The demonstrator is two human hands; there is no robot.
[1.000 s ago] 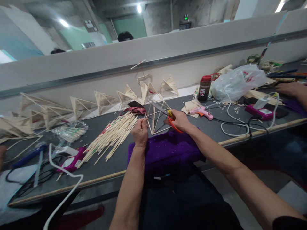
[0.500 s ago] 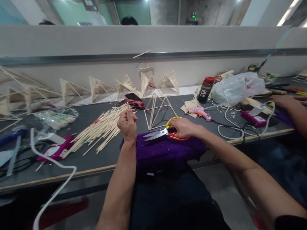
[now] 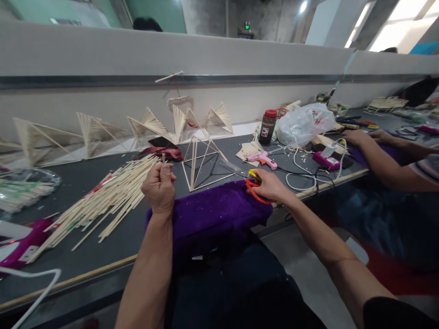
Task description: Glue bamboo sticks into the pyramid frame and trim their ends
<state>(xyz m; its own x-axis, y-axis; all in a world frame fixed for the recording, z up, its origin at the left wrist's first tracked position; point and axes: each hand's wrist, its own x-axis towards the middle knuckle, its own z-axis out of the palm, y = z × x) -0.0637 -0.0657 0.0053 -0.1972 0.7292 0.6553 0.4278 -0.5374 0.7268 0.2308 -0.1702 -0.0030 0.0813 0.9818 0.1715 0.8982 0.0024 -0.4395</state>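
Observation:
My left hand (image 3: 159, 186) is closed, its fingers curled. A short wooden stick (image 3: 163, 158) pokes out above the thumb; the rest of it is hidden in the fist. My right hand (image 3: 270, 185) grips the scissors (image 3: 258, 193) by their red and yellow handles. Their blades point left and are smeared by motion. Between and behind my hands, an open pyramid frame of sticks (image 3: 192, 169) stands on the table. A purple cloth (image 3: 212, 205) lies along the table's front edge, below both hands.
Loose sticks (image 3: 103, 203) lie heaped on the left. A pink glue gun (image 3: 262, 159), a dark bottle (image 3: 267, 128) and a plastic bag (image 3: 305, 123) are at the right. Stick models (image 3: 151, 125) line the wall. A co-worker's arms (image 3: 384, 160) rest at far right.
The view has swung right, so the table things sit further left. The scissors have turned, their blades now blurred and pointing up-left towards the frame. My left hand stays closed.

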